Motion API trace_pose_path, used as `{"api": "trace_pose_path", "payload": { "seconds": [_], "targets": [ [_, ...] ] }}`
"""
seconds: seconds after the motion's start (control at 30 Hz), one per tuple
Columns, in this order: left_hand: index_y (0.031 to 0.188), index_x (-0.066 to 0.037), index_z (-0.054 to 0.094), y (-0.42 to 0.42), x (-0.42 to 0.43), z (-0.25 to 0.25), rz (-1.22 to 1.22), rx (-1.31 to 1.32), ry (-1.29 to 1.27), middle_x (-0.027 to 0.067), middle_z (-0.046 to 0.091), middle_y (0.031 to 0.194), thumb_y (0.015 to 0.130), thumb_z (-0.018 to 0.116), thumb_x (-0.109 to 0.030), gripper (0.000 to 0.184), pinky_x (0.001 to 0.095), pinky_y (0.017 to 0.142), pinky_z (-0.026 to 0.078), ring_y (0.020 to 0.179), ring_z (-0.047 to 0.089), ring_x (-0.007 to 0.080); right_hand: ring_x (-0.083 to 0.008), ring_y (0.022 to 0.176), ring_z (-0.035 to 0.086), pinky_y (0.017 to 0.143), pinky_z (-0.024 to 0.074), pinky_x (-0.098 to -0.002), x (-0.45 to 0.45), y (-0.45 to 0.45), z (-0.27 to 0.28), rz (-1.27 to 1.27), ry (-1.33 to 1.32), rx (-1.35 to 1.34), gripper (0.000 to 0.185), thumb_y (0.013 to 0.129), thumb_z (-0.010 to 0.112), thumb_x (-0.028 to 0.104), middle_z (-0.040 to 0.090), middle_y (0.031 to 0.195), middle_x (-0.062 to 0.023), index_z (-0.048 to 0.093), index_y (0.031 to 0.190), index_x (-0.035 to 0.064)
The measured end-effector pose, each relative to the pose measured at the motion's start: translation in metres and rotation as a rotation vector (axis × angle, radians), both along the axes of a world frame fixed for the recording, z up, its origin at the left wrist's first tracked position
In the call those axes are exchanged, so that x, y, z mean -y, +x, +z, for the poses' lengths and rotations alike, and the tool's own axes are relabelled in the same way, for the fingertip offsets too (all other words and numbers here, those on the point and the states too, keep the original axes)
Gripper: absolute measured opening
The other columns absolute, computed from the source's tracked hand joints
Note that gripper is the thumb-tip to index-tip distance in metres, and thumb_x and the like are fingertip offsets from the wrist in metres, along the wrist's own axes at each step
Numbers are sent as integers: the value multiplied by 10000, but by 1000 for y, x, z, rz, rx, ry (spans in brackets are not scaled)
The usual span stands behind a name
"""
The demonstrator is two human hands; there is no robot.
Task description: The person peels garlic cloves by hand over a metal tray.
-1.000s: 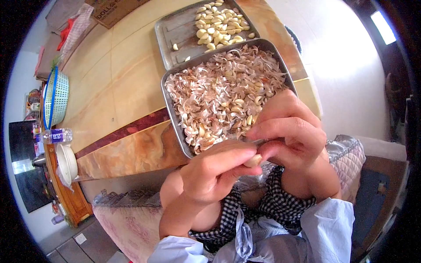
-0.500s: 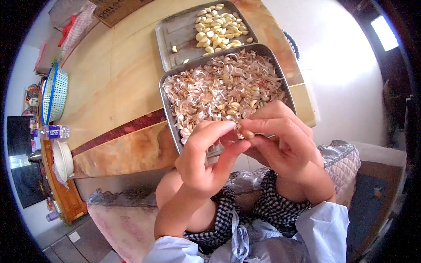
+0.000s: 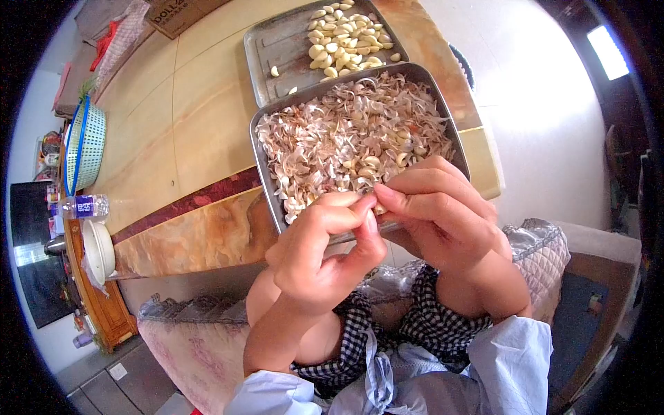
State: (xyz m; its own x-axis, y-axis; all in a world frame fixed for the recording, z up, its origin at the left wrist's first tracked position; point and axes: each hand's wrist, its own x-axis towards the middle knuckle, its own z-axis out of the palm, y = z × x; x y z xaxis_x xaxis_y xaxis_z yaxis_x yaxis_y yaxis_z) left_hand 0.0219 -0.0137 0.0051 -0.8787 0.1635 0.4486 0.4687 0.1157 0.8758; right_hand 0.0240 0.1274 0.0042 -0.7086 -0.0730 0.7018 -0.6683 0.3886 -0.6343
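A metal tray (image 3: 261,160) full of papery garlic skins and some cloves lies at the near edge of the table. Behind it, a second metal tray (image 3: 257,63) holds several peeled garlic cloves (image 3: 346,43). Over the near rim of the skin-filled tray, my left hand (image 3: 325,242) and my right hand (image 3: 443,214) meet at the fingertips. Both are closed in a pinch around something small, mostly hidden by the fingers, that I cannot make out.
The marbled table (image 3: 200,124) extends left. A cardboard box (image 3: 176,15) sits at its far edge. Along the left are a green basket with a blue rim (image 3: 91,146), a plastic bottle (image 3: 84,206) and a white container (image 3: 101,247). A quilted cover (image 3: 197,353) is below.
Both hands have moved up and slightly left, over the tray's near edge. The pale clove seen between the fingers before is now mostly covered by the fingertips.
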Motion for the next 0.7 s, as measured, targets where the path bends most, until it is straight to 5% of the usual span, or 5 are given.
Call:
{"api": "trace_pose_path", "payload": {
  "seconds": [0.23, 0.7],
  "targets": [
    [801, 46, 552, -1, -5, 4, -43, 94, 98, 134, 608, 777, 703, 603, 76, 114, 229, 627, 475, 675, 590, 140, -211, 638, 551, 548, 443, -283, -5, -2, -1, 11, -84, 70, 165, 645, 617, -18, 580, 749, -106, 597, 808, -33],
    [761, 30, 536, -6, -7, -9, 3, -14, -51, 134, 603, 750, 668, 622, 100, 145, 232, 601, 475, 654, 590, 148, -229, 645, 540, 545, 445, -287, -11, -9, -13, -88, 224, -273, 315, 521, 577, 50, 558, 778, -120, 580, 815, -64]
  ]
}}
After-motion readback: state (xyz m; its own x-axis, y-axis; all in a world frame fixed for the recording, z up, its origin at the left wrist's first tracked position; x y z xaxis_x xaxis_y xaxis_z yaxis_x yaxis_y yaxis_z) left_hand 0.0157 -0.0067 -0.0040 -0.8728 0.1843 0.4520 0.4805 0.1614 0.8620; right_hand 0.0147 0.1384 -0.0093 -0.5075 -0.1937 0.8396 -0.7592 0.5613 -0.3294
